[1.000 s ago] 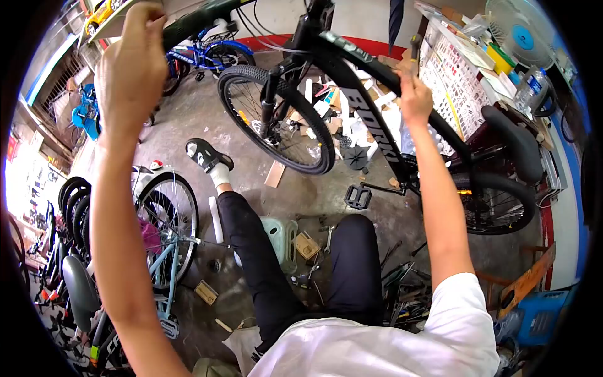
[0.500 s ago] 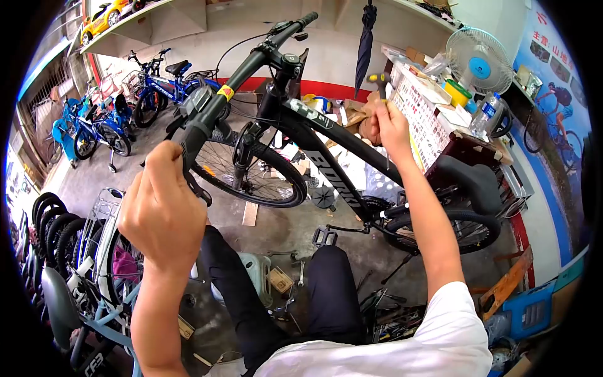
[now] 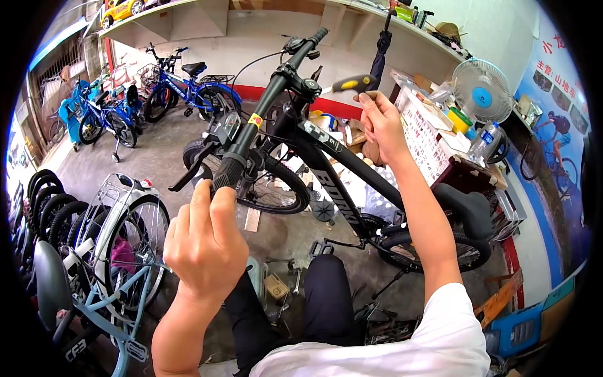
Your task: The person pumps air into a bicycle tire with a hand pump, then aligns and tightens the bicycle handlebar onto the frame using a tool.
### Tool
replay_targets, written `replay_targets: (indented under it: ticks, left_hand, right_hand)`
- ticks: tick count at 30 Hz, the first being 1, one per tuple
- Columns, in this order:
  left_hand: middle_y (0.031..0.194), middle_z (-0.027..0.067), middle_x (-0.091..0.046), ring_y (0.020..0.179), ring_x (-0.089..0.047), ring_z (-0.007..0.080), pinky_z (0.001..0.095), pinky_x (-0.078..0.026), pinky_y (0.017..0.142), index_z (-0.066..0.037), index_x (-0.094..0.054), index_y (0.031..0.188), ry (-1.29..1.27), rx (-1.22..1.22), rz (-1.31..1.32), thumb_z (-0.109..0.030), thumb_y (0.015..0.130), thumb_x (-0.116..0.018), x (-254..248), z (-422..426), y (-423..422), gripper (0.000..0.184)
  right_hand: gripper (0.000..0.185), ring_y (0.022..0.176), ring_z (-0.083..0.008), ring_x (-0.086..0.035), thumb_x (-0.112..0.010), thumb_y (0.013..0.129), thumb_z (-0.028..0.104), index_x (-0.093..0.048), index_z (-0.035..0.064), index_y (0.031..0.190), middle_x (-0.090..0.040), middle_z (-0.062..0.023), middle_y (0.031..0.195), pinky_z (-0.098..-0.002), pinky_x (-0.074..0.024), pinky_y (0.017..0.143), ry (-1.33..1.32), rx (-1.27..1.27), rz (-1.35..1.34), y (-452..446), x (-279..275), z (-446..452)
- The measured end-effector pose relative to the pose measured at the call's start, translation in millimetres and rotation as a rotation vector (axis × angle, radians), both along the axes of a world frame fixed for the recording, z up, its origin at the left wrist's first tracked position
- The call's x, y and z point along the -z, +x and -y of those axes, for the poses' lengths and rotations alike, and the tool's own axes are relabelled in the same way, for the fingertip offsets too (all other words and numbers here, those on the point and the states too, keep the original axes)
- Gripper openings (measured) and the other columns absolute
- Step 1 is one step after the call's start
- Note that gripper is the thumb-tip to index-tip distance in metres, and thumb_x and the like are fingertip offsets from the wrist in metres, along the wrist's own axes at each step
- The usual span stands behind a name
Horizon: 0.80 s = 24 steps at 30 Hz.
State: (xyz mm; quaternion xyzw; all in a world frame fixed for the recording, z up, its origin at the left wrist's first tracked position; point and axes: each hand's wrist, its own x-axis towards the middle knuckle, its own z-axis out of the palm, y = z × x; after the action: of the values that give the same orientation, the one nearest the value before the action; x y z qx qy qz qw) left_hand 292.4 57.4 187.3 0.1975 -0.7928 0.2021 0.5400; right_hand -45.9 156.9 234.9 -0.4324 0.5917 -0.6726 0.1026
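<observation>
A black mountain bike [image 3: 326,173] stands in front of me, its handlebar [image 3: 270,100] running up and away. At the near end, the fingers of my left hand [image 3: 207,242] are closed on the rubber handlebar grip [image 3: 230,169], beside the brake lever [image 3: 188,173]. My right hand [image 3: 384,129] is raised above the frame, thumb and fingers pinched together at a tool with a black and yellow handle [image 3: 355,83], which looks like a T-handle hex key. Its handle lies crosswise above the fingertips; the shaft is mostly hidden by the hand.
Blue children's bikes [image 3: 182,88] stand at the back left, a pale blue bike [image 3: 119,301] at the near left. Wrenches [image 3: 297,281] and a small box [image 3: 276,287] lie on the floor. A fan [image 3: 482,91] and a cluttered counter [image 3: 427,129] are at the right.
The view has shifted. My left hand has moved lower and right, near the grip's end. In my right hand, the tool's handle has turned, now lying broadside to me.
</observation>
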Motion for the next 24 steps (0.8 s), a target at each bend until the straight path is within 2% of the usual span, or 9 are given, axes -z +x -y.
replay_targets:
  ticks: [3, 5, 8, 12, 13, 16, 17, 19, 24]
  left_hand:
    - [0.099, 0.0186, -0.072, 0.06, -0.061, 0.0233, 0.0329, -0.046, 0.051, -0.004, -0.063, 0.103, 0.004, 0.017, -0.022, 0.0, 0.084, -0.066, 0.6, -1.4, -2.0, 0.019]
    - [0.099, 0.0189, -0.072, 0.059, -0.06, 0.023, 0.0327, -0.045, 0.051, -0.004, -0.062, 0.103, 0.008, 0.02, -0.021, 0.0, 0.084, -0.067, -0.3, -2.0, -2.3, 0.019]
    - [0.099, 0.0185, -0.072, 0.059, -0.059, 0.0227, 0.0325, -0.045, 0.05, -0.004, -0.062, 0.103, 0.007, 0.02, -0.03, 0.0, 0.085, -0.067, 0.7, -1.3, -2.9, 0.019]
    - [0.099, 0.0183, -0.072, 0.058, -0.059, 0.0222, 0.0325, -0.045, 0.05, -0.004, -0.062, 0.103, 0.009, 0.01, -0.023, 0.0, 0.085, -0.066, 0.0, -2.4, -1.8, 0.019]
    - [0.099, 0.0183, -0.072, 0.059, -0.06, 0.0221, 0.0325, -0.045, 0.05, -0.004, -0.062, 0.103, 0.007, 0.014, -0.024, 0.0, 0.085, -0.066, 0.4, -1.9, -2.1, 0.019]
    - [0.099, 0.0182, -0.072, 0.059, -0.06, 0.0221, 0.0325, -0.045, 0.05, -0.004, -0.062, 0.103, 0.008, 0.013, -0.027, -0.001, 0.085, -0.066, 1.3, -1.8, -1.9, 0.019]
    - [0.099, 0.0181, -0.072, 0.059, -0.06, 0.0222, 0.0326, -0.044, 0.05, -0.004, -0.062, 0.103, 0.01, 0.012, -0.027, -0.001, 0.085, -0.066, 1.3, -1.5, -1.7, 0.019]
    - [0.099, 0.018, -0.072, 0.059, -0.06, 0.0223, 0.0326, -0.045, 0.051, -0.004, -0.062, 0.103, 0.018, 0.01, -0.029, -0.001, 0.085, -0.066, 1.1, -1.3, -2.0, 0.019]
    - [0.098, 0.018, -0.073, 0.06, -0.061, 0.0226, 0.0324, -0.045, 0.051, -0.004, -0.062, 0.103, 0.011, 0.023, -0.04, -0.001, 0.085, -0.066, 1.5, 0.3, -4.4, 0.018]
  right_hand:
    - [0.027, 0.052, -0.002, -0.034, -0.064, 0.105, 0.032, -0.063, 0.0043, 0.107, -0.043, 0.0074, 0.062, -0.022, -0.028, 0.046, 0.032, -0.013, -0.109, -0.9, -4.7, 6.2]
    - [0.027, 0.053, -0.0023, -0.037, -0.064, 0.105, 0.03, -0.066, 0.0036, 0.11, -0.047, 0.0071, 0.062, -0.0229, -0.0295, 0.048, 0.024, -0.003, -0.204, -6.7, -9.3, 13.1]
    - [0.024, 0.057, -0.0063, -0.049, -0.066, 0.103, 0.027, -0.068, 0.0051, 0.112, -0.058, -0.0001, 0.067, -0.0262, -0.0376, 0.053, 0.022, 0.229, -0.565, -4.1, -25.4, 20.3]
    - [0.024, 0.064, -0.0125, -0.058, -0.068, 0.101, 0.03, -0.068, 0.0099, 0.114, -0.062, -0.0054, 0.071, -0.0299, -0.044, 0.06, 0.095, 0.281, -0.737, -14.3, -39.9, 33.4]
    - [0.024, 0.064, -0.0125, -0.058, -0.068, 0.101, 0.03, -0.068, 0.0099, 0.114, -0.062, -0.0054, 0.071, -0.0299, -0.044, 0.06, 0.094, 0.282, -0.738, -16.4, -42.3, 34.1]
    - [0.026, 0.066, -0.0133, -0.058, -0.069, 0.1, 0.032, -0.068, 0.0114, 0.116, -0.065, -0.0089, 0.074, -0.0297, -0.0443, 0.061, 0.168, 0.297, -1.035, -27.0, -50.8, 36.8]
    - [0.026, 0.066, -0.0133, -0.058, -0.069, 0.1, 0.032, -0.068, 0.0114, 0.116, -0.065, -0.0089, 0.074, -0.0297, -0.0443, 0.061, 0.166, 0.295, -1.035, -28.8, -54.2, 35.2]
    - [0.02, 0.067, -0.0074, -0.053, -0.067, 0.102, 0.024, -0.067, 0.0085, 0.114, -0.056, 0.0025, 0.07, -0.0244, -0.043, 0.063, 0.093, 0.31, -0.909, -25.8, -66.5, 31.2]
    - [0.018, 0.07, -0.005, -0.053, -0.066, 0.103, 0.02, -0.068, 0.0077, 0.116, -0.059, 0.0025, 0.076, -0.0235, -0.0437, 0.064, 0.065, 0.139, -0.878, -31.2, -66.1, 35.1]
